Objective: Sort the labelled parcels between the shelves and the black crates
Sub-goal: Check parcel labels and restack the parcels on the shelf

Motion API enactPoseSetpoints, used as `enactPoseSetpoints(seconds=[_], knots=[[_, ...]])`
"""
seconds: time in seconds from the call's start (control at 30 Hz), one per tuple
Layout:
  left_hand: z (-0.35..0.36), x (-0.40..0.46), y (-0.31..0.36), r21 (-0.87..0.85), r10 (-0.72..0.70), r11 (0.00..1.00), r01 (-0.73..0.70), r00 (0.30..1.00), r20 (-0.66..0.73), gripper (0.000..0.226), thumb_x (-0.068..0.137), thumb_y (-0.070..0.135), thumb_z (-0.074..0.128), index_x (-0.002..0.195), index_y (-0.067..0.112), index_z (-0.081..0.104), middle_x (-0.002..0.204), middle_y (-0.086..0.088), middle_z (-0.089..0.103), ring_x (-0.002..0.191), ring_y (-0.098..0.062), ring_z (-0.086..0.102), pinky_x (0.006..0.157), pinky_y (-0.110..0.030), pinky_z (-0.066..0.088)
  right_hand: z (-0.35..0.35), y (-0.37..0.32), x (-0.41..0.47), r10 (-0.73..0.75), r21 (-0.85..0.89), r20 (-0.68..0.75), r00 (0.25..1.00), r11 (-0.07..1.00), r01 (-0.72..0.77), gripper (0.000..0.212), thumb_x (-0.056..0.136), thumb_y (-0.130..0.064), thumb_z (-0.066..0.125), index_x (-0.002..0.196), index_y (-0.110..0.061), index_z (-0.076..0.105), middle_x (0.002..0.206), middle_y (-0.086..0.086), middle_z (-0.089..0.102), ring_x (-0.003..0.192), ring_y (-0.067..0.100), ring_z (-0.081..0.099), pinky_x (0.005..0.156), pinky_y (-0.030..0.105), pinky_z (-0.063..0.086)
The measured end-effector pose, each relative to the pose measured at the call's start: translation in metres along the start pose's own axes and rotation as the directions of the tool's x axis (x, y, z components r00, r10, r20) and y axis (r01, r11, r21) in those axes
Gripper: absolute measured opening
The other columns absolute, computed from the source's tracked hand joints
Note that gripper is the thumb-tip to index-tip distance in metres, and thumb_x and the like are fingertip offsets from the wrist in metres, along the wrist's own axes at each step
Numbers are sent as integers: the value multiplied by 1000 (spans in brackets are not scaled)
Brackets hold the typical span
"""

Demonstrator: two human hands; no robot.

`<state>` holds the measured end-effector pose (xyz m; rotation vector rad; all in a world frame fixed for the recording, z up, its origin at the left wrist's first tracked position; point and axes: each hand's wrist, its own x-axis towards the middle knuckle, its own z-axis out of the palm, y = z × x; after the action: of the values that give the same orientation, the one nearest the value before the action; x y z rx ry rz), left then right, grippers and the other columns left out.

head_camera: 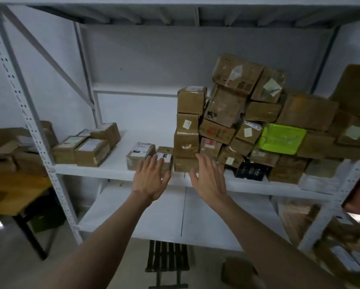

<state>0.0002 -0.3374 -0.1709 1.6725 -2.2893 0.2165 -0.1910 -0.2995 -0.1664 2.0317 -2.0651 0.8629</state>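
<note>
Head view: left hand (149,180), right hand (209,180) outstretched toward parcels (227,122); grip open, empty.

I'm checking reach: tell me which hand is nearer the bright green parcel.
Right. The right hand hovers open, left of and below the bright green parcel; the left hand is farther left, in front of the small labelled box.

Left hand (149,178) and right hand (209,177), fingers straight, before stacked parcels (237,122) on white shelf (112,165)

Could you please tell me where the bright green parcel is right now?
In the head view, the bright green parcel sits right of centre on the middle shelf, wedged among stacked brown boxes.
</note>
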Motion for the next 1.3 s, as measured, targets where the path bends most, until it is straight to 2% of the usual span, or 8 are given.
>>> enactPoseSetpoints(seconds=[0.1, 0.23, 0.4, 0.53, 0.73, 1.07, 1.2, 1.3], knots=[[7, 32, -29, -15, -27, 1000, 27, 999, -29, 65, 101, 53, 20, 157, 20, 28, 163, -7, 28, 150, -27, 25, 123, -44, 17, 21, -12, 42, -12, 29, -3, 1000, 1000, 12, 54, 101, -31, 45, 151, -14, 37, 155, 7, 41, 138, 27, 42, 111, 41, 35], [13, 81, -62, 19, -7, 1000, 9, 997, -81, 61, 101, 54, 19, 144, 19, 42, 153, -8, 42, 143, -25, 36, 119, -43, 23, 52, -32, 95, -3, 120, 5, 1000, 993, 2, 53, 102, -31, 47, 149, -10, 38, 149, 10, 45, 132, 29, 46, 107, 43, 43], [43, 125, -111, -5, -71, 997, 71, 997, 2, 62, 104, 51, 21, 154, 18, 32, 161, -8, 33, 148, -24, 30, 122, -41, 22, 106, -53, 132, -51, 175, 89, 995, 984, 34, 53, 104, -30, 45, 152, -12, 33, 150, 9, 44, 134, 27, 45, 108, 38, 40], [77, 130, -149, -10, -128, 992, 129, 990, 59, 57, 104, 46, 31, 153, 17, 32, 159, -9, 35, 145, -25, 33, 121, -39, 23, 146, -61, 153, -26, 189, 150, 988, 982, -3, 52, 102, -29, 48, 150, -12, 35, 149, 10, 46, 133, 28, 45, 107, 38, 40], [93, 155, -186, -44, -180, 982, 185, 978, 101, 59, 106, 47, 27, 155, 15, 30, 162, -10, 31, 147, -27, 31, 119, -40, 24, 190, -71, 178, 38, 150, 253, 967, 986, -78, 53, 103, -33, 45, 151, -12, 34, 144, 13, 52, 132, 31, 49, 107, 43, 43], [135, 210, -229, -295, -175, 921, 255, 946, 273, 62, 105, 49, 32, 156, 14, 28, 158, -11, 34, 141, -30, 40, 112, -44, 35, 238, -102, 211, 113, 92, 307, 945, 985, -148, 41, 106, -33, 40, 143, -16, 41, 128, 14, 60, 116, 31, 57, 95, 43, 50], [153, 236, -244, -462, -127, 835, 300, 921, 369, 74, 103, 53, 39, 158, 9, 21, 160, -13, 31, 145, -29, 34, 116, -40, 28, 265, -111, 227, 199, 74, 312, 929, 970, -233, 34, 105, -34, 42, 132, -15, 48, 125, 10, 62, 111, 26, 57, 94, 41, 51], [166, 246, -253, -605, -95, 714, 352, 905, 415, 71, 99, 46, 56, 152, 6, 31, 149, -12, 47, 132, -30, 50, 104, -37, 42, 280, -118, 234, 269, 5, 327, 906, 958, -286, 36, 105, -35, 40, 134, -13, 48, 133, 11, 58, 120, 26, 53, 104, 40, 47]])
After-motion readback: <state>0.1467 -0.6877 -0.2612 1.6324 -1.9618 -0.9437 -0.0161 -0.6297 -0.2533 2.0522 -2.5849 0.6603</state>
